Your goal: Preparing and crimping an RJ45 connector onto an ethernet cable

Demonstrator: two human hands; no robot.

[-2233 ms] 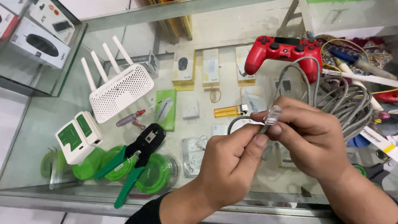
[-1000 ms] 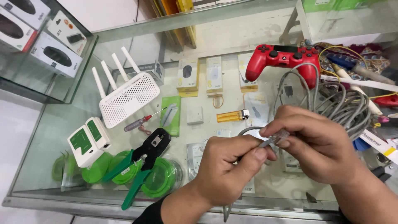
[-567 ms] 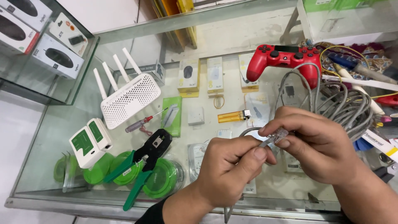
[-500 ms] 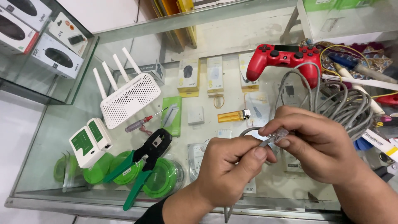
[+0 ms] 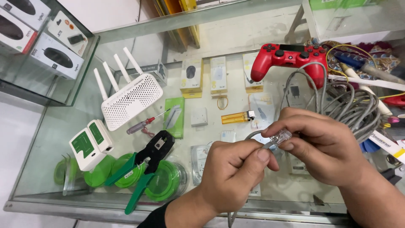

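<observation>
My left hand [image 5: 230, 169] pinches a grey network cable [image 5: 255, 136] just behind its end. My right hand [image 5: 327, 145] holds a clear plastic plug [image 5: 280, 137] on that cable end between thumb and forefinger. Both hands hover above a glass counter [image 5: 55, 139]. The rest of the grey cable lies in a coil [image 5: 352, 107] behind my right hand. A green-handled black crimping tool [image 5: 145, 164] lies on the glass to the left of my left hand.
A white router with three antennas [image 5: 128, 97], a white-and-green cable tester [image 5: 90, 143], a small red-handled screwdriver [image 5: 143, 123], a yellow lighter [image 5: 237, 117] and a red game controller [image 5: 289, 59] lie on the counter. Boxed goods show under the glass. Tools lie at far right.
The view has shifted slightly. My hands keep the same grip on the cable end and the plug, with the plug pushed a little further along the cable.
</observation>
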